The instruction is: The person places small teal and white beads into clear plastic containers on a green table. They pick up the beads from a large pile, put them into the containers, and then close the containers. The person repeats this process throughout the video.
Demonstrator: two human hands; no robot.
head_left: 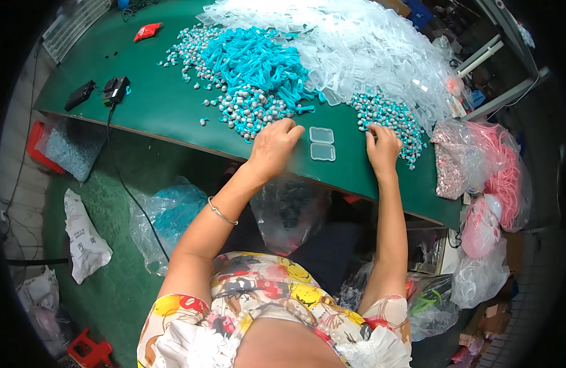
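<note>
on green table (154, 101), 1 clear case (323, 151) is laid open, apparently unfilled, btwn l. hand (275, 146) & r. hand (384, 148); grips can't be told. beads (390, 121), cords (249, 58) & spare cases (381, 49) are left heaped.

A red packet (148, 32) and two black devices (115, 91) lie at left.

my work table (163, 104) is finished in plain dark green. the heaped cords (252, 58) are solid turquoise. the bead-like pieces (252, 110) are two-tone: grey and turquoise. the open case (323, 152) is clear and colourless, matching the piled cases (362, 52). the packet (148, 32) is red. the bagged cords (508, 193) are pink. my blouse (277, 281) bears a yellow, red and grey print on a pale ground. my bangle (221, 212) is silver.
</note>
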